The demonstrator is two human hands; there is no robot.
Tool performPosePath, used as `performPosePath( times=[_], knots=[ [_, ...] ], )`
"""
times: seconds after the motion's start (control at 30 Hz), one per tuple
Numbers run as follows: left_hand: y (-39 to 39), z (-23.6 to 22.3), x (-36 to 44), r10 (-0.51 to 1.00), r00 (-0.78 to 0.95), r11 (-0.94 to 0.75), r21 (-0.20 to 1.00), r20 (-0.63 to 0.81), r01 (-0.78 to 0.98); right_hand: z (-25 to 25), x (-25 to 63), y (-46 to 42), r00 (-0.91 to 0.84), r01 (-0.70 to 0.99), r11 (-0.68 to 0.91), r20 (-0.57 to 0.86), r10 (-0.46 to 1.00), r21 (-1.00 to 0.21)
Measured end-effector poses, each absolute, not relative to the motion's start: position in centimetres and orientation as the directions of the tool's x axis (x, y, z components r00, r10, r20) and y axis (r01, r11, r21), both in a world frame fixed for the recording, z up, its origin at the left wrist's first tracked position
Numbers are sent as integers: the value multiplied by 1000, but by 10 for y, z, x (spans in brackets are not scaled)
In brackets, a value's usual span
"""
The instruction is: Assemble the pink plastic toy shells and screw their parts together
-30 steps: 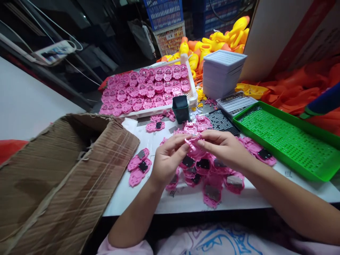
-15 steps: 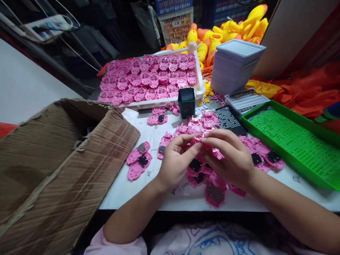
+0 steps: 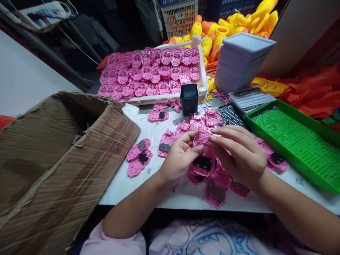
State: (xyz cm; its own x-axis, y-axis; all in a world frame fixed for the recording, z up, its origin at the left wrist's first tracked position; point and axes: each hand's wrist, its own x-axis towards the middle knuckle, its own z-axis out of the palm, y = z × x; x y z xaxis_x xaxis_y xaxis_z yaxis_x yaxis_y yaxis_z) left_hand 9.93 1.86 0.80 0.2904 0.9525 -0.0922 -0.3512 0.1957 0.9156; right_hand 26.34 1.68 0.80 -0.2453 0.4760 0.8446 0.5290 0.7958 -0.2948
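A pink plastic shell (image 3: 203, 140) is pinched at its left edge between the thumb and fingers of my left hand (image 3: 180, 156). My right hand (image 3: 240, 156) is closed, its fingertips at the shell's upper right edge; its thumb is mostly hidden, and whatever it pinches is too small to make out. Beneath both hands lies a heap of similar pink shells (image 3: 216, 189), several with black or grey rectangular covers. More shells with covers (image 3: 139, 163) rest on the white table to the left.
A cardboard box (image 3: 106, 141) stands left. Behind are a white tray (image 3: 159, 98) of pink shells and a dark cup (image 3: 189, 101). Rightward are a green tray (image 3: 297, 141), a black perforated tray (image 3: 231, 115) and stacked white trays (image 3: 241, 63). Yellow and orange pieces (image 3: 217, 32) pile behind.
The shell has come into fuller view between my hands. My right hand has shifted slightly right, its fingertips moving apart from my left hand's. The camera view has shifted a little.
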Motion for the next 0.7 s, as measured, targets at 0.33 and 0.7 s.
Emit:
performPosePath(
  times=[0.33,0.7],
  knots=[
    [20,3,99,983,184,74,963,-25,-261,7,265,26,-343,589,786,821,455,-190],
    [19,14,98,953,303,122,944,-24,-308,3,270,29,-396,554,823,829,396,-128]
  ],
)
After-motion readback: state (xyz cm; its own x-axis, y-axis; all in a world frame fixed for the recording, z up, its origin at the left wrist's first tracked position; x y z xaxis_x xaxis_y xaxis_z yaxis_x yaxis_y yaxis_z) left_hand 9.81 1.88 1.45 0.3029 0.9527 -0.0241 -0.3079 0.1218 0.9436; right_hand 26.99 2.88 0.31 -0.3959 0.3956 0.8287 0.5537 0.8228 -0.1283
